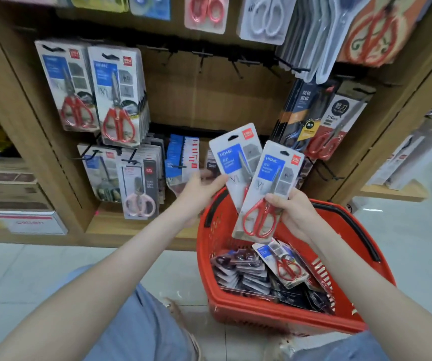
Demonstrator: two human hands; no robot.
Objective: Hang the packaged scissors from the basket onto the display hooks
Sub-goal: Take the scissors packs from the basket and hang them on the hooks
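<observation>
Far left: boxes stacked on low shelves beside the wooden display. Upper left of display: hung packs of red-handled scissors, in two stacks side by side; below them, a pink pack among other hanging packs. Centre of display: bare hooks on a black rail, against the brown back panel. Below centre: left hand, raised near the basket's left rim, thumb on the left edge of the rear pack, fingers curled behind, pinching that pack. Rear pack leaning slightly left, lower end hidden behind the front pack. Front pack leaning right, overlapping the rear one, red handles downward; both held in the air above the basket, below the bare hooks and on none of them. Right hand gripping the front pack at its right edge, thumb across the face near the handles, fingers wrapped behind. Beneath: red basket on the tiled floor, holding loose packs, one with red scissors uppermost. Right of display: dark packs hanging.
</observation>
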